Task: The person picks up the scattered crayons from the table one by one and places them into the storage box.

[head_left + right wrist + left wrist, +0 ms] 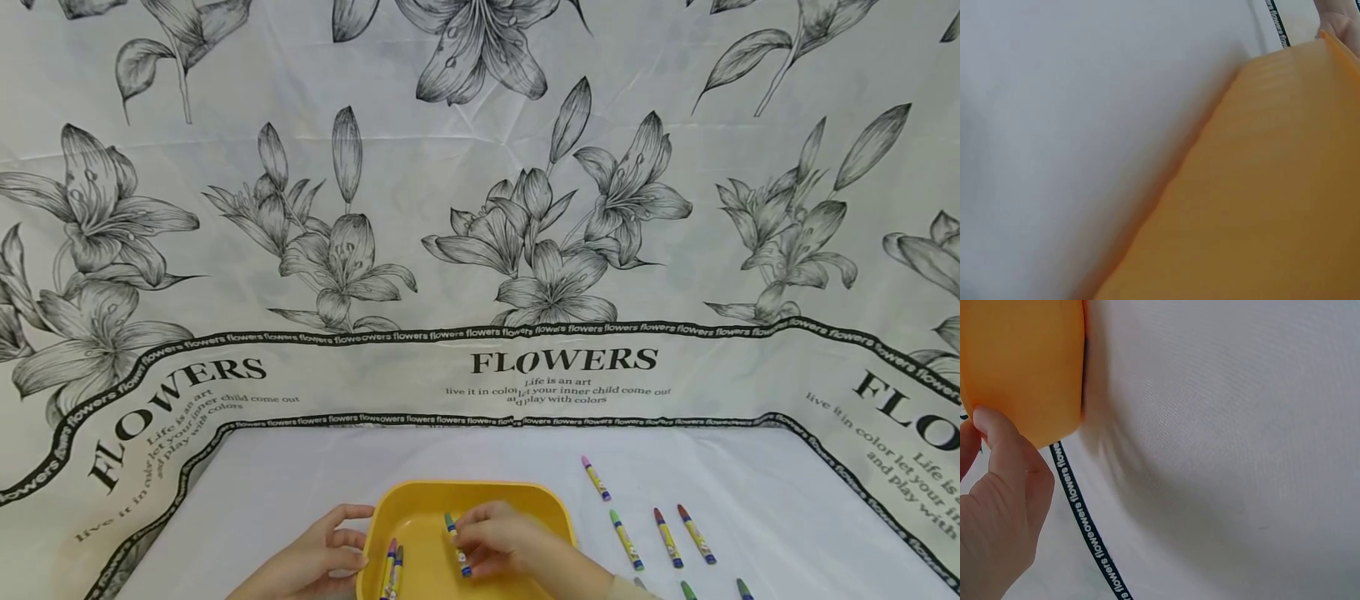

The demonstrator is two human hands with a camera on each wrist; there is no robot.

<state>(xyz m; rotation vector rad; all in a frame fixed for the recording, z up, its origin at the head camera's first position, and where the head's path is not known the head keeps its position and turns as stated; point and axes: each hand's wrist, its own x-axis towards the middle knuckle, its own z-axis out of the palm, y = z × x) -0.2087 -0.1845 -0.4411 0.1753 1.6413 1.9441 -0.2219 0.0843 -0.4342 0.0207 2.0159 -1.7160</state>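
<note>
A yellow plastic bin [480, 486] stands at the front of the table. Over its inside, my right hand [501, 537] pinches a green-tipped crayon [449, 525] in a yellow and blue wrapper. My left hand [330, 550] holds the bin's left rim; in the left wrist view its fingertips meet the bin's edge [1029, 369]. Along the left inner wall lie a pink crayon [389, 567] and a dark one [397, 571], side by side. In the right wrist view the bin's outer wall [1229, 187] hides my right hand and its crayon.
Right of the bin lie loose crayons: a pink one [596, 479], a light green one [626, 540], a red one [667, 537], a darker red one [696, 534] and several more cut off by the bottom edge. A flower-printed cloth [562, 375] hangs behind the white table.
</note>
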